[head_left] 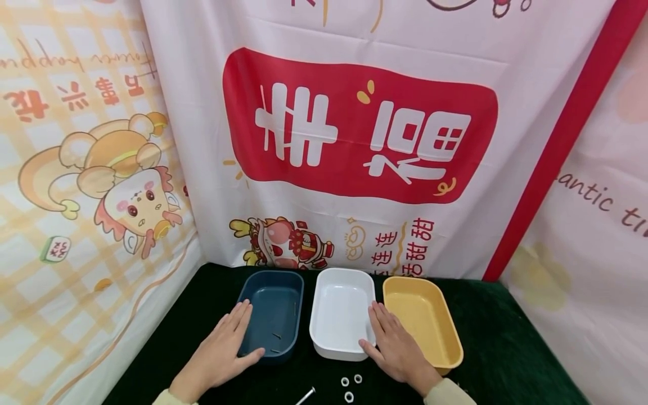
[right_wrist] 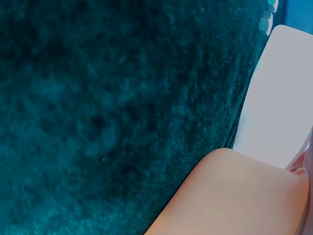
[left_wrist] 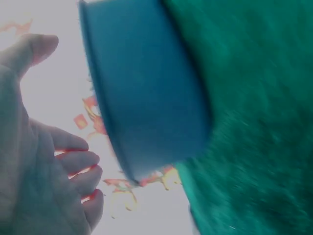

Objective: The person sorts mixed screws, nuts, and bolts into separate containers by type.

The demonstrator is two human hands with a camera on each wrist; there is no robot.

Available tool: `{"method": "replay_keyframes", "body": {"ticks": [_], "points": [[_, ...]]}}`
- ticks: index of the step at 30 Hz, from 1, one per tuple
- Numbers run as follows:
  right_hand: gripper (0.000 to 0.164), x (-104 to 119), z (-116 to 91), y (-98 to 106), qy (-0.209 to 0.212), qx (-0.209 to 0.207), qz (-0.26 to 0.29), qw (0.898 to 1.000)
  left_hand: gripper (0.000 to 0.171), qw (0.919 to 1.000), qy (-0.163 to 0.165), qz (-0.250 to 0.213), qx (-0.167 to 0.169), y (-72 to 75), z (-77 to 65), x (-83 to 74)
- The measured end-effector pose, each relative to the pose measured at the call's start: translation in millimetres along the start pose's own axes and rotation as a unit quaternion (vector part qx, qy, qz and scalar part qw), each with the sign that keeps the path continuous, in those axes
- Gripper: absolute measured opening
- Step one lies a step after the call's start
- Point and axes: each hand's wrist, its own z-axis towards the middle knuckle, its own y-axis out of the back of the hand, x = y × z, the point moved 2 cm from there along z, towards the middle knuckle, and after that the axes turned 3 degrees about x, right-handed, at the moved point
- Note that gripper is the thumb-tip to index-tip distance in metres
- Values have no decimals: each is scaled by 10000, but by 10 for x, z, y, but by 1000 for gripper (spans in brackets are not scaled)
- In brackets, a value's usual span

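My left hand (head_left: 223,346), fingers straight, hovers over the left side of the dark blue bin (head_left: 268,298); in the left wrist view, the hand (left_wrist: 49,161) appears apart from the bin (left_wrist: 146,88). A few thin small pieces (head_left: 276,336) lie in that bin. Over the right edge of the white bin (head_left: 336,315), my right hand (head_left: 397,343) is flat with its fingers extended, partly hiding the yellow bin (head_left: 420,306). Whether it touches either bin, I cannot tell. Neither hand holds anything. Three pale nuts (head_left: 349,397) and a headed metal pin (head_left: 306,395) lie in front.
The three bins stand side by side on a dark green cloth (head_left: 506,337). Printed fabric hangs behind them (head_left: 354,225) and along the left (head_left: 101,281) and right sides (head_left: 582,304). In the right wrist view, nuts (right_wrist: 265,23) lie near the white bin (right_wrist: 274,98).
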Motion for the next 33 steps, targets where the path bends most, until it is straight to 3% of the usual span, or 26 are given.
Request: {"method": "replay_keyframes", "body": {"ticks": [6, 15, 20, 27, 33], "points": [[89, 5, 9, -9, 10, 51, 15, 10000, 87, 9989, -470, 35, -63, 141, -137, -358], [87, 9, -1, 4, 8, -10, 64, 10000, 78, 9896, -1123, -799, 403, 215, -217, -736], [87, 0, 3, 7, 15, -27, 52, 10000, 72, 9825, -1331, -1123, 662, 124, -222, -844], [88, -10, 7, -4, -24, -7, 84, 10000, 69, 9810, -1143, -1206, 1004, -92, -214, -882], [88, -4, 5, 0, -25, -21, 74, 10000, 67, 9765, -1201, -1314, 1215, -298, -174, -838]]}}
